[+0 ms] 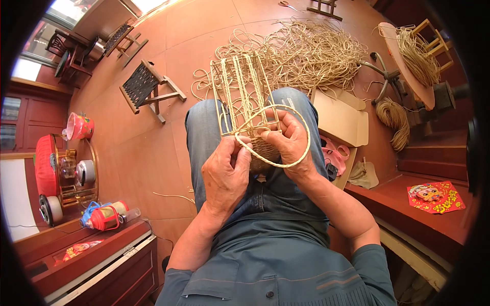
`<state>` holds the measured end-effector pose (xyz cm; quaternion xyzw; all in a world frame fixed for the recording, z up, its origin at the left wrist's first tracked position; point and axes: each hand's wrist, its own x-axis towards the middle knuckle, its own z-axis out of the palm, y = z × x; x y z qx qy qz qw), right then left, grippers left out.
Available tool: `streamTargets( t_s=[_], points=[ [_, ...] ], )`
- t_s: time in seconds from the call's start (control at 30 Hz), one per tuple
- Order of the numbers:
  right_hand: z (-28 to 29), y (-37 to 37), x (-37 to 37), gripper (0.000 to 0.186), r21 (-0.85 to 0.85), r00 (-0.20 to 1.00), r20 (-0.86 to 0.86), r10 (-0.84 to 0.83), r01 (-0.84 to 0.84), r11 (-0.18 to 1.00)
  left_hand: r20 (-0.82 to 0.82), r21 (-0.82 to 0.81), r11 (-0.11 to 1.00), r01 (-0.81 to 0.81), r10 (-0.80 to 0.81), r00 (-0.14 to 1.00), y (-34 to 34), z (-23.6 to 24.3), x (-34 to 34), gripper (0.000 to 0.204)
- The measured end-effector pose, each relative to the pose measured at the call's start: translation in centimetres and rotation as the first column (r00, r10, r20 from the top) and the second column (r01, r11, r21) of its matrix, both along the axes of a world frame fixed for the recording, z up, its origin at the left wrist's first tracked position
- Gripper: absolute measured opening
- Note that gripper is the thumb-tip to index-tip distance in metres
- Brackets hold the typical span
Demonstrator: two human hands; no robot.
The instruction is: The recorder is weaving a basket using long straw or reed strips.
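A wire frame (214, 84) strung lengthwise with straw-coloured cords stands between my knees, its near part covered in woven cord (263, 153). My left hand (227, 166) is closed in a pinch at the left side of the weave, on the twisted cord. With thumb and fingers pressed together, my right hand (288, 143) grips the cord at the frame's right near corner. A wide loop of the twisted cord (278, 166) runs from between my hands and arches over my right hand. The exact pinch points are partly hidden by my fingers.
A large tangled heap of cord (316, 53) lies on the floor ahead. An opened cardboard box (342, 115) is by my right knee. Folding stools (140, 86) stand at the left, cord coils (393, 120) at the right. A red thermos (102, 218) sits on the left cabinet.
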<state>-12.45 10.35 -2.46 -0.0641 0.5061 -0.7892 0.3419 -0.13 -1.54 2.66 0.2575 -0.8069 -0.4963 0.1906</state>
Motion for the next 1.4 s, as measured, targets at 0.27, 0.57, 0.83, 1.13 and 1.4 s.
streamTargets(
  t_s=[0.27, 0.57, 0.83, 1.13, 1.4],
  points=[
    [0.0, 0.5, 0.9, 0.045, -0.038, 0.995, -0.033, -0.098, 0.096, 0.995, -0.048, -0.185, 0.970, 0.156, -0.167, 0.985, 1.7, -0.4, -0.5, 0.032],
    [0.2, 1.4, 1.0, 0.047, 0.000, 0.995, -0.076, -0.063, 0.064, 0.998, 0.038, -0.279, 0.923, 0.265, -0.265, 0.963, 3.0, -0.8, -1.2, 0.053],
    [0.3, 2.4, -0.8, 0.054, -0.014, 1.000, 0.016, -0.009, 0.010, 1.000, 0.051, -0.231, 0.922, 0.311, -0.308, 0.950, 3.6, -0.4, -2.5, 0.062],
    [-0.3, 3.1, -2.3, 0.051, -0.091, 0.967, 0.215, 0.138, -0.121, 0.989, 0.133, -0.243, 0.911, 0.333, -0.309, 0.942, 3.2, 0.1, -1.7, 0.065],
    [-0.2, 3.4, -3.5, 0.056, -0.170, 0.975, 0.058, 0.214, -0.202, 0.965, 0.110, -0.224, 0.931, 0.287, -0.268, 0.957, 3.7, -0.1, -3.4, 0.051]
  ],
)
